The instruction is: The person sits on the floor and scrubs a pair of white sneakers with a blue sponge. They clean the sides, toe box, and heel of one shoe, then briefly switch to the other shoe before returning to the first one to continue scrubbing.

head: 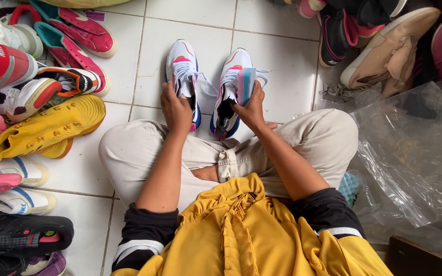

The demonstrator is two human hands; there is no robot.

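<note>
1. White floor tiles (277, 56) with grey grout fill the scene; the person sits cross-legged on them in pale beige trousers (328, 138) and a yellow hooded top (241, 235) with dark sleeves.
2. The left hand (176, 110) is closed over the heel end of the left sneaker (182, 69), a white shoe with orange, pink and blue trim; fingers curl over its collar, and the shoe lies toe-away on the tiles just ahead of the knees.
3. The right hand (251, 108) grips the right sneaker (231, 87), the matching shoe, by its rear side; thumb and fingers are wrapped around the pink-and-blue heel, which is tipped a little on its side.
4. Both sneakers lie side by side, close but apart, with loose white laces (208, 87) trailing between them.
5. Along the person's left stand many other shoes: a yellow boot-like pair (47, 128), red-and-teal trainers (75, 36), a red sneaker (1, 66), and black sandals (21, 232) nearer the body.
6. On the right lie crumpled clear plastic bags (410, 153); beyond them sit a tan shoe (390, 51) and a black-and-pink shoe (336, 33).
</note>
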